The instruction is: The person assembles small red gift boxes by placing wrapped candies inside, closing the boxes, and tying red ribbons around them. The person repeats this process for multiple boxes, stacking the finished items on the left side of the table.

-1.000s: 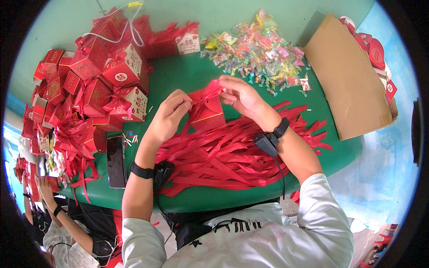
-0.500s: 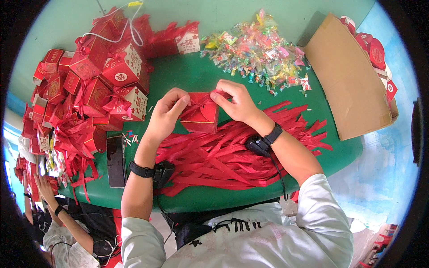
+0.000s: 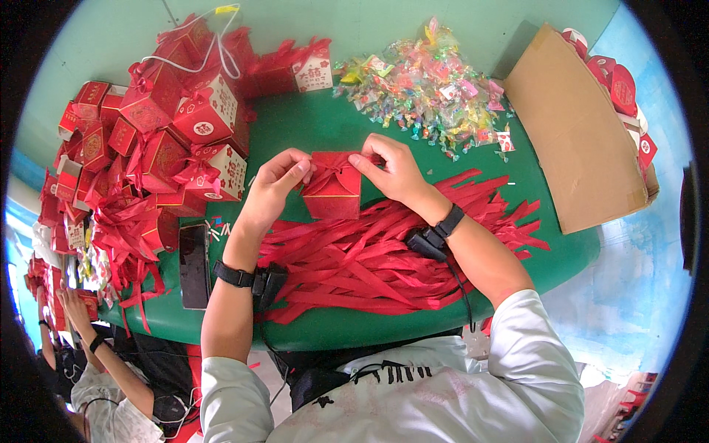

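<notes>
A small red gift box [image 3: 332, 201] stands on the green table with a red ribbon [image 3: 337, 164] tied across its top. My left hand [image 3: 281, 179] is closed at the box's upper left, pinching one side of the ribbon. On the upper right, my right hand [image 3: 385, 164] pinches the ribbon's other side between thumb and fingers. Just in front of the box, and partly under my forearms, lies a broad spread of loose red ribbons [image 3: 369, 266].
Finished-looking red boxes [image 3: 159, 159] are heaped at the left. Wrapped candies [image 3: 436, 88] form a pile at the back. A cardboard box [image 3: 580, 133] holding more red boxes stands at the right. A dark phone [image 3: 194, 266] lies left of my forearm. Another person's hand [image 3: 72, 310] works at lower left.
Both hands keep hold of the ribbon and have shifted only slightly. My right thumb and fingers sit a little lower, and less ribbon shows bunched beside them.
</notes>
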### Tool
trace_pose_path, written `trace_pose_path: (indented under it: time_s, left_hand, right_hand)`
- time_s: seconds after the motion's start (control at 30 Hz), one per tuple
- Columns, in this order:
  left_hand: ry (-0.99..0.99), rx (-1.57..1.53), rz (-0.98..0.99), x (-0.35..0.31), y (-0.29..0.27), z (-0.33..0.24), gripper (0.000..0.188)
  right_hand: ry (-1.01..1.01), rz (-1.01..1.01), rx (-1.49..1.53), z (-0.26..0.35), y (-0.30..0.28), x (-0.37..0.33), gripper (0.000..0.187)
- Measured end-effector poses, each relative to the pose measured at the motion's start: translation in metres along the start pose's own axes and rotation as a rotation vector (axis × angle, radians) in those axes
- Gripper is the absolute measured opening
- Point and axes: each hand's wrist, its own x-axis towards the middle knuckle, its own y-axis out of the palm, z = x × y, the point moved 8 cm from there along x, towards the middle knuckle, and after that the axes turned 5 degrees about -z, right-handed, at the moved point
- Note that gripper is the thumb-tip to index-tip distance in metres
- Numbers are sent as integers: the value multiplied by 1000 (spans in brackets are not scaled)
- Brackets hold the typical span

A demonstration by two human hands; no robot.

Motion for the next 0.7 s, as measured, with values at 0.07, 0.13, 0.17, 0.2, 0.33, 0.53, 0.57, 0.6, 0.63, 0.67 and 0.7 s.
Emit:
trace_pose_path:
  time_s: [0.07,0.13,0.17,0.2,0.33,0.53,0.57,0.6,0.63,0.67,0.7]
  left_hand:
    - [-13,63,4,-1,-3,-1,21]
    - [21,144,-5,-1,-3,-6,21]
    - [61,196,-17,-3,-2,-10,21]
    - [100,247,-32,-4,-2,-15,21]
    - [236,422,-56,-5,6,-27,22]
    - [324,635,-99,-11,22,-44,19]
    - [337,635,-98,-11,22,-44,19]
    - [350,638,-99,-11,21,-43,18]
    - [363,639,-100,-11,20,-43,18]
    - [364,656,-95,-11,20,-42,19]
    - [365,672,-89,-11,20,-42,19]
  right_hand:
    - [-22,2,-8,2,1,0,34]
    - [-52,12,-15,5,0,-1,31]
    - [-66,16,-18,6,-1,-1,30]
    - [-101,2,-31,10,-1,0,29]
    - [-159,-51,-43,19,-2,1,26]
    - [-180,-20,-55,25,-2,0,22]
    - [-197,-13,-69,26,-2,0,21]
    - [-203,-12,-93,25,-2,0,21]
    - [-210,-11,-117,25,-2,0,21]
    - [-217,-10,-142,25,-1,0,22]
    - [-250,-54,-122,28,-3,0,22]
